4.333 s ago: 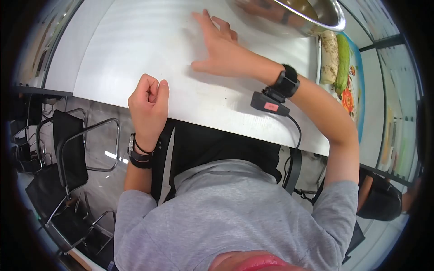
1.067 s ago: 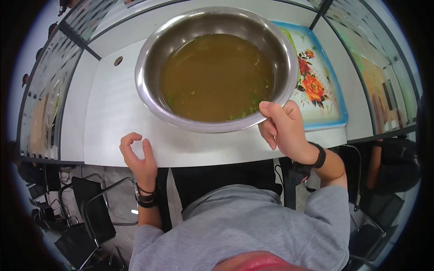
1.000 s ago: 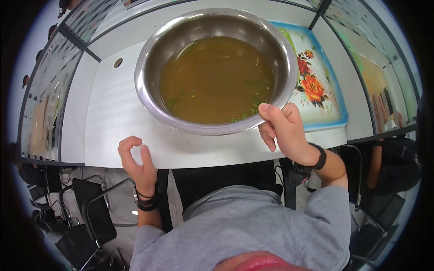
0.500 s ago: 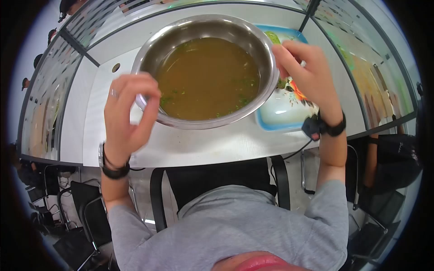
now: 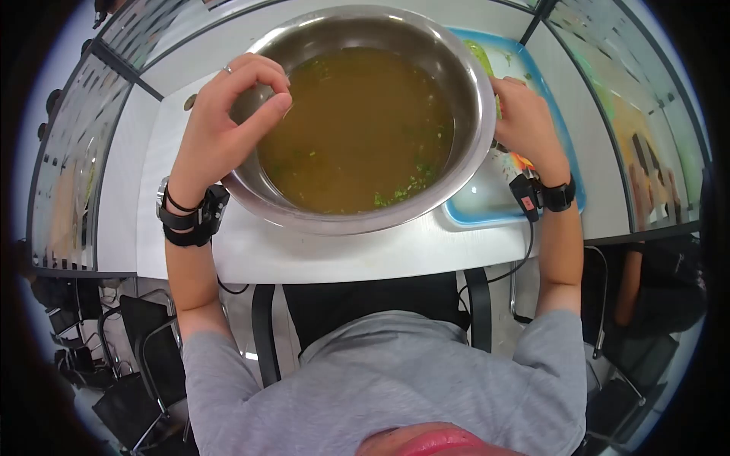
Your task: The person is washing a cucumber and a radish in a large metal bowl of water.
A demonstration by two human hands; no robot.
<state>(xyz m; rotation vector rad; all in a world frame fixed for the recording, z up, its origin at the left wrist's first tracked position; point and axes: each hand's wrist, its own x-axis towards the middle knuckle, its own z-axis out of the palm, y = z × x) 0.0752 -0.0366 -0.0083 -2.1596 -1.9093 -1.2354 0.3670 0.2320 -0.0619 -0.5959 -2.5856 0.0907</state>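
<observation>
A large steel basin (image 5: 350, 223) stands on the white table (image 5: 327, 258), holding brownish liquid (image 5: 357, 129) with green bits floating in it. Over the basin's left rim, my left hand (image 5: 236, 125) is loosely curled, with a gap between thumb and fingers and nothing visible in it. At the right rim, my right hand (image 5: 525, 118) has its fingers bent against the basin's outer side; their tips are partly hidden. Just behind that hand, a green vegetable (image 5: 479, 55) shows in part on the blue-edged floral tray (image 5: 574, 163), partly covered by the basin.
Low partitions with glass panels (image 5: 642, 114) enclose the table's back and sides. A cable (image 5: 525, 254) hangs from my right wrist device. Black chairs (image 5: 152, 342) stand at the lower left. Another person's arm (image 5: 628, 285) and dark clothing show at the right.
The basin has come into full view since the earliest frame. In the last second both hands rose to its sides, my right hand leaving the front rim for the right rim. My view shifted slightly.
</observation>
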